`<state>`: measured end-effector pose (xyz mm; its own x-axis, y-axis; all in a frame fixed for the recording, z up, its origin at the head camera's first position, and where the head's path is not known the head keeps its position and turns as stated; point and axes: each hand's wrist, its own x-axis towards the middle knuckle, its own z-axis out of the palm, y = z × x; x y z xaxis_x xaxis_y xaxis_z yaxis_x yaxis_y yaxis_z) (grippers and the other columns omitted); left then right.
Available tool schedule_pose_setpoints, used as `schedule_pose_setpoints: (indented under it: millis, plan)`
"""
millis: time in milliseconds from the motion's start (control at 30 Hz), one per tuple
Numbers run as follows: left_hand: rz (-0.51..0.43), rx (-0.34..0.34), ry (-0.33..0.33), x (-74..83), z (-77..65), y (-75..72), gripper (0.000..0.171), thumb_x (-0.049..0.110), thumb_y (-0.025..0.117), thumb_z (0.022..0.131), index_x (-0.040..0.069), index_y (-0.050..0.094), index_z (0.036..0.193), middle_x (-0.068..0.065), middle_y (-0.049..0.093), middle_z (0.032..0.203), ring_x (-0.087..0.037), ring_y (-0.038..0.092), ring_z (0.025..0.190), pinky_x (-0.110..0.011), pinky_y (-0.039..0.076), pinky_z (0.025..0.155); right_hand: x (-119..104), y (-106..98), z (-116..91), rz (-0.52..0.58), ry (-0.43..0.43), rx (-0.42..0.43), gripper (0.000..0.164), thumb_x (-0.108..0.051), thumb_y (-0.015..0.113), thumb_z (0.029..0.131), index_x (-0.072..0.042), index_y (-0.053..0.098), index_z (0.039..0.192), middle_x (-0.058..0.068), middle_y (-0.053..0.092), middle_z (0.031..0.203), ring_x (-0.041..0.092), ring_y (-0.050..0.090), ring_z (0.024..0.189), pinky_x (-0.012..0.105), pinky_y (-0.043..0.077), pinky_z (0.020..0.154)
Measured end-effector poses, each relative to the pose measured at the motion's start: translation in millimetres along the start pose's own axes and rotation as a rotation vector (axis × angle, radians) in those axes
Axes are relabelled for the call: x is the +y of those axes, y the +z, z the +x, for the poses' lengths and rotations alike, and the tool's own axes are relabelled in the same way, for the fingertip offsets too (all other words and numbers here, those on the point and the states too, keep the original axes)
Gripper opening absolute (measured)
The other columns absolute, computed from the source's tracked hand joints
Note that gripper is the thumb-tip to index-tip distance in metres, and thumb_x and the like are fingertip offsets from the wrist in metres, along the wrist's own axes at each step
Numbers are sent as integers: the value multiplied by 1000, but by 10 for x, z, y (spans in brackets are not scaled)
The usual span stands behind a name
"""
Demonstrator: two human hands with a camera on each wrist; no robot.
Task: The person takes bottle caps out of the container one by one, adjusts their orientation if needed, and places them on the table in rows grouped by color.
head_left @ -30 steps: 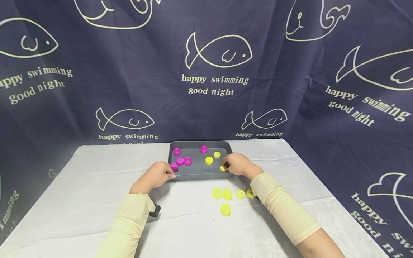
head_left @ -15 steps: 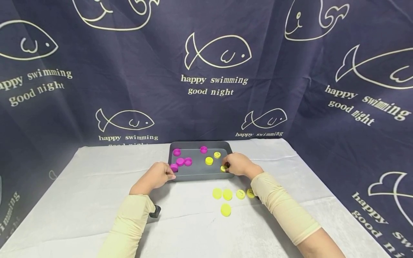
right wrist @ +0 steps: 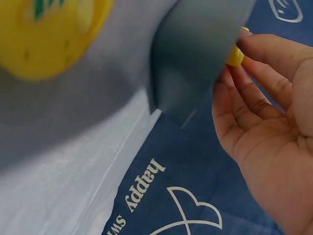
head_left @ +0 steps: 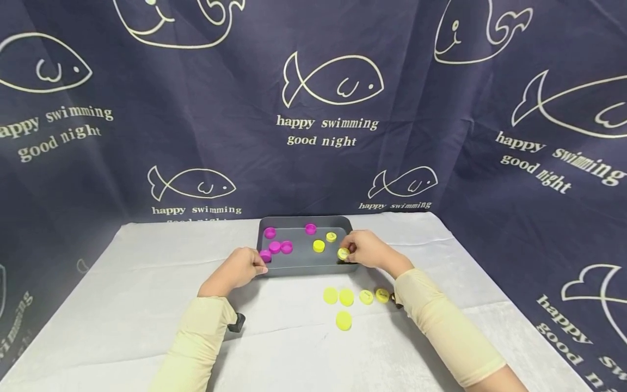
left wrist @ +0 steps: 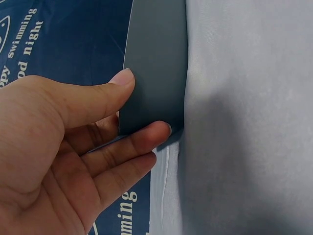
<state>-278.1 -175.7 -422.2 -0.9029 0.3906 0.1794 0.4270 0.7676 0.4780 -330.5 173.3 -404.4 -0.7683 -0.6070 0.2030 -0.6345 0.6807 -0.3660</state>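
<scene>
A dark grey tray (head_left: 301,260) sits at the back of the table. My left hand (head_left: 237,268) grips its front left corner; in the left wrist view the thumb presses the rim of the tray wall (left wrist: 154,58). At the tray's right end, my right hand (head_left: 370,250) pinches a yellow bottle cap (head_left: 343,253), just above the tray's front right part. The right wrist view shows this cap (right wrist: 235,56) partly hidden behind the tray wall (right wrist: 195,54). Inside the tray, several magenta caps (head_left: 275,247) lie to the left, and two yellow caps (head_left: 319,246) lie right of centre.
Several yellow caps (head_left: 346,296) lie on the white tablecloth (head_left: 289,337) before the tray, close to my right forearm. One yellow cap (head_left: 344,320) is nearer to me. A navy curtain (head_left: 254,136) with fish prints stands behind and at both sides.
My right hand has risen slightly and shifted a little right with the yellow bottle cap, showing more of it. My left hand keeps its place on the tray.
</scene>
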Motion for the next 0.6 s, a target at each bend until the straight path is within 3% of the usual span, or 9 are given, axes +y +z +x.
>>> schedule_pose_setpoints:
  millis: [200, 333, 600]
  plan:
    - [5, -6, 6, 5, 10, -9, 11, 7, 73, 87, 7, 78, 77, 3, 67, 77, -13, 60, 75, -36, 52, 76, -172, -72, -299, 181, 53, 30, 23, -4, 82, 75, -6, 75, 97, -1, 66, 84, 20, 64, 79, 27, 53, 71]
    - [14, -3, 19, 5, 19, -11, 10, 7, 74, 87, 6, 78, 77, 2, 68, 77, -14, 61, 75, -36, 51, 76, -242, -82, -506, 199, 67, 14, 23, -5, 82, 76, -11, 75, 97, -6, 66, 84, 16, 63, 80, 27, 53, 72]
    - [-11, 0, -15, 23, 10, -4, 10, 7, 74, 87, 6, 78, 78, 3, 68, 77, -13, 61, 76, -36, 52, 77, -387, -80, -802, 221, 32, -130, 24, -1, 79, 72, -11, 73, 93, -5, 66, 86, 11, 64, 79, 27, 55, 72]
